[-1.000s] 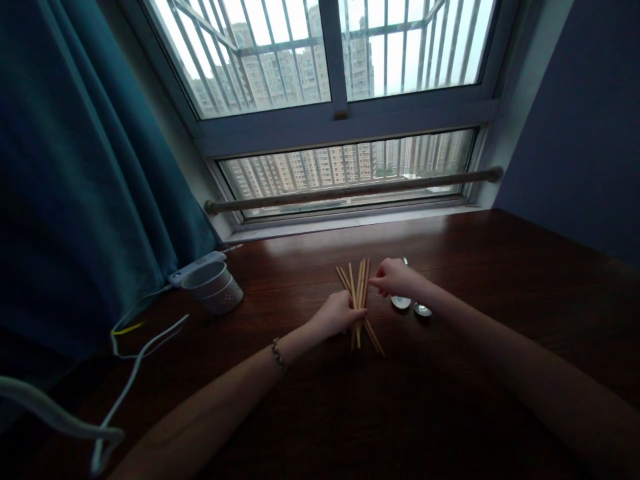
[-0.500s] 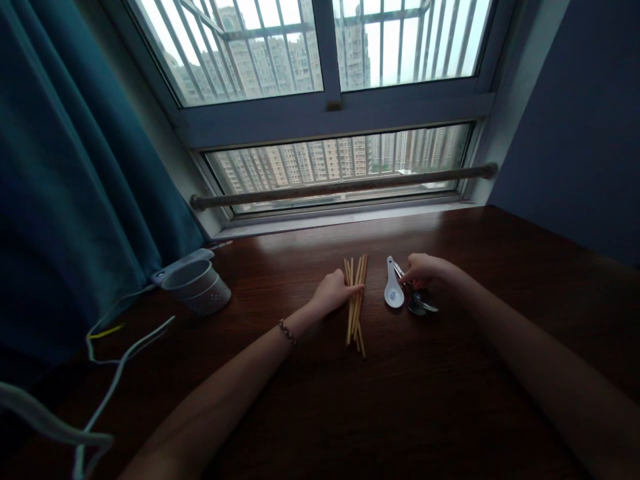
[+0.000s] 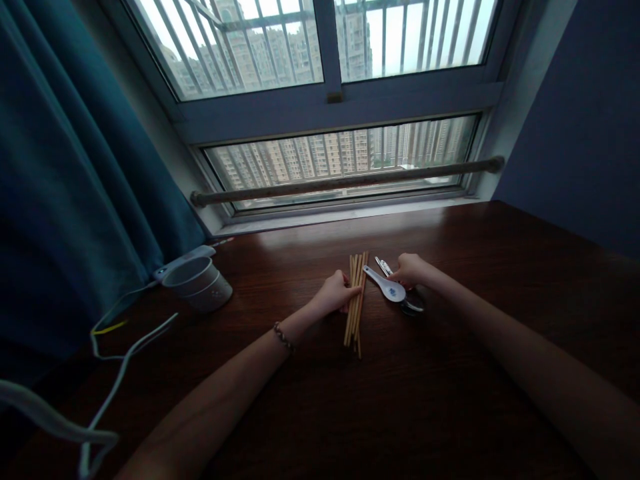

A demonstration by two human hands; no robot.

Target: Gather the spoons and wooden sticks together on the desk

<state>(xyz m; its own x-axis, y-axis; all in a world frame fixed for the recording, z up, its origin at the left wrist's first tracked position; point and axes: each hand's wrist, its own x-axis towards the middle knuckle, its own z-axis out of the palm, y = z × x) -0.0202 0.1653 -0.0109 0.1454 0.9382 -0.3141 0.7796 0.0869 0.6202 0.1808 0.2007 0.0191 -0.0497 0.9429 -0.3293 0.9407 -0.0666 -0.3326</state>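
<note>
Left hand [image 3: 336,292] – thumb and fingers clamped round a bundle of wooden chopsticks [image 3: 353,317], ends pointing windowward, over the dark table [image 3: 350,413]. Right hand [image 3: 412,270] – fingers curled at metal spoons [image 3: 413,307], can't tell if gripping. White spoon [image 3: 393,291] slants between hands, handle tip just beside chopsticks. Cup [image 3: 214,293] well apart, left.

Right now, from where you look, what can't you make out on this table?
- Head view: exact count of chopsticks; they overlap, and the left hand covers part.
- Head view: how many metal spoons there are; the right hand and white spoon cover parts.
- Head view: the bottom inside the cup; its near wall hides it.
- Head view: where the thick pale cable leads; the left edge cuts it.
</note>
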